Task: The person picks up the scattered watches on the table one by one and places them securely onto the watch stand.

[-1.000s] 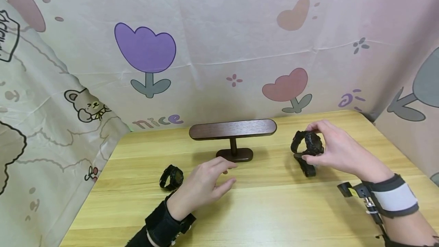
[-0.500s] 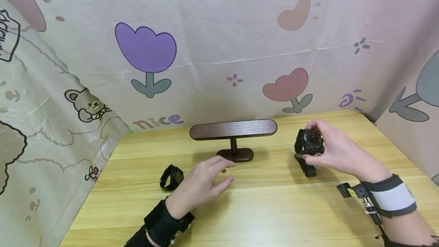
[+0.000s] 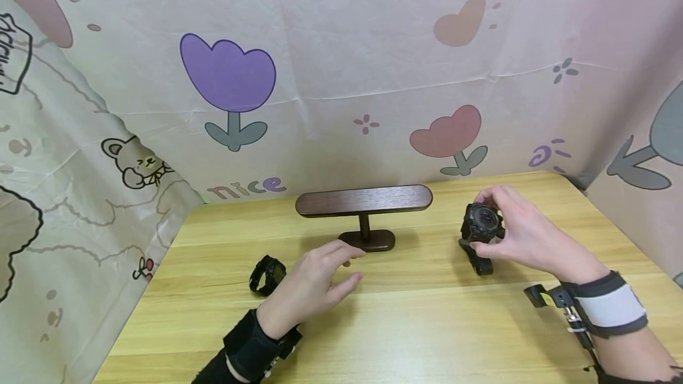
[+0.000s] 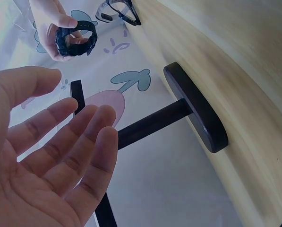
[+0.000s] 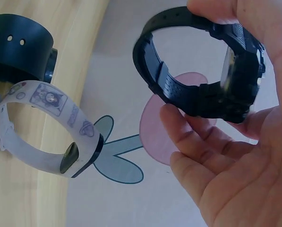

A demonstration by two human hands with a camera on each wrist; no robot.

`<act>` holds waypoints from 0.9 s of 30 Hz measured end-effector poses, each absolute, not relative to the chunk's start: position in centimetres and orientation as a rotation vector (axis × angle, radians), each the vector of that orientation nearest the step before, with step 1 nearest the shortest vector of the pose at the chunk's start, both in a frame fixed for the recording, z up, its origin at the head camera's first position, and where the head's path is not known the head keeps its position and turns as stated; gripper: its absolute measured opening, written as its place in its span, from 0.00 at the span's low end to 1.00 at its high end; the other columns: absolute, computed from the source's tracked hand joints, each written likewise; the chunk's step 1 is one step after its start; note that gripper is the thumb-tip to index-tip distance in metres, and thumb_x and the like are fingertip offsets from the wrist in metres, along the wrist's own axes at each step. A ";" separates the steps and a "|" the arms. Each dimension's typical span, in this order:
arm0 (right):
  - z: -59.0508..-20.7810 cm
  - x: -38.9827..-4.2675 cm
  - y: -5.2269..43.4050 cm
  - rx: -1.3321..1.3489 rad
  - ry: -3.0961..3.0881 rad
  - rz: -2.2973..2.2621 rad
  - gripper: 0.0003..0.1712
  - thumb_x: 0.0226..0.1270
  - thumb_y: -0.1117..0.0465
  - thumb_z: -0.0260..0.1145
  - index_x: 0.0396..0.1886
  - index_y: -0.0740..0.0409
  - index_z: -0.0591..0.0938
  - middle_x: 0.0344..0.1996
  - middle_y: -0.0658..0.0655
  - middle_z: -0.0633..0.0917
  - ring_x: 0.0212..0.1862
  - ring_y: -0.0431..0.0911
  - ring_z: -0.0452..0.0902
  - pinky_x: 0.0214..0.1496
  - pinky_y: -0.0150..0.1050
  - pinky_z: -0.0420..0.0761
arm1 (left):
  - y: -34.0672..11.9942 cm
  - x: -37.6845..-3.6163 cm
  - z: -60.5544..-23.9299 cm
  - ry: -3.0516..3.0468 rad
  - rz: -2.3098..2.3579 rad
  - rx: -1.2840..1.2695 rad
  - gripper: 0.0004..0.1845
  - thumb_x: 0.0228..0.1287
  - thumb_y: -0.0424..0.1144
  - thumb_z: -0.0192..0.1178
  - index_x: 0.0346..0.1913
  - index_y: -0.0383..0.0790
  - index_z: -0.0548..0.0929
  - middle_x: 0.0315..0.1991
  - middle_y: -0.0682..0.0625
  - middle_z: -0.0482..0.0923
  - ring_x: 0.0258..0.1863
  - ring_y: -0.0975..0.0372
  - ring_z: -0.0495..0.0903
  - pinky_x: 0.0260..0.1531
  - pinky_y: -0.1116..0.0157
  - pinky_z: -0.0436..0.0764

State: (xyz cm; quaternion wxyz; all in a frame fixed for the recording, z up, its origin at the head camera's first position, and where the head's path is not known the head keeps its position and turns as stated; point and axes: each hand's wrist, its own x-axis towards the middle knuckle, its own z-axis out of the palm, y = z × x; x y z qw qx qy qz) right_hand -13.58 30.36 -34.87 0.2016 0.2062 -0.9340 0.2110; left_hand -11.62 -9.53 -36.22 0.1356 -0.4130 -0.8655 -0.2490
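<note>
My right hand (image 3: 520,233) holds a black watch (image 3: 482,222) just above the wooden table (image 3: 427,325), thumb and fingers pinching its case; in the right wrist view the black watch (image 5: 202,71) shows its closed strap loop. My left hand (image 3: 315,283) hovers flat and relaxed over the table with fingers straight, holding nothing. It is near a second black watch (image 3: 267,275) lying to its left. A dark wooden T-shaped stand (image 3: 364,201) stands at the middle back, and in the left wrist view the stand (image 4: 197,111) lies just beyond my left hand (image 4: 46,156).
Under my right hand lie another black watch (image 5: 22,54) and a translucent patterned watch (image 5: 41,130) on the table. A printed cloth with tulips (image 3: 229,76) walls the table at the back and both sides.
My right hand has turned the black watch slightly, so its face points more toward me. My left hand has barely moved.
</note>
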 end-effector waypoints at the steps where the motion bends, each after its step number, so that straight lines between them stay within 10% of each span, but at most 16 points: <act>1: -35.0 -13.6 30.4 0.583 -2.607 0.586 0.45 0.34 0.57 0.91 0.55 0.60 0.78 0.47 0.58 0.81 0.50 0.54 0.81 0.50 0.50 0.83 | -9.6 -11.6 -36.2 -2.505 -0.719 -1.195 0.17 0.70 0.39 0.72 0.59 0.43 0.87 0.51 0.53 0.89 0.42 0.66 0.86 0.40 0.73 0.85; 27: -35.4 -13.9 30.1 0.649 -2.640 0.619 0.41 0.36 0.66 0.87 0.53 0.59 0.77 0.48 0.54 0.84 0.46 0.44 0.81 0.48 0.30 0.83 | -10.2 -12.1 -36.0 -2.509 -0.721 -1.170 0.18 0.70 0.38 0.72 0.59 0.40 0.87 0.52 0.50 0.89 0.41 0.64 0.87 0.38 0.75 0.84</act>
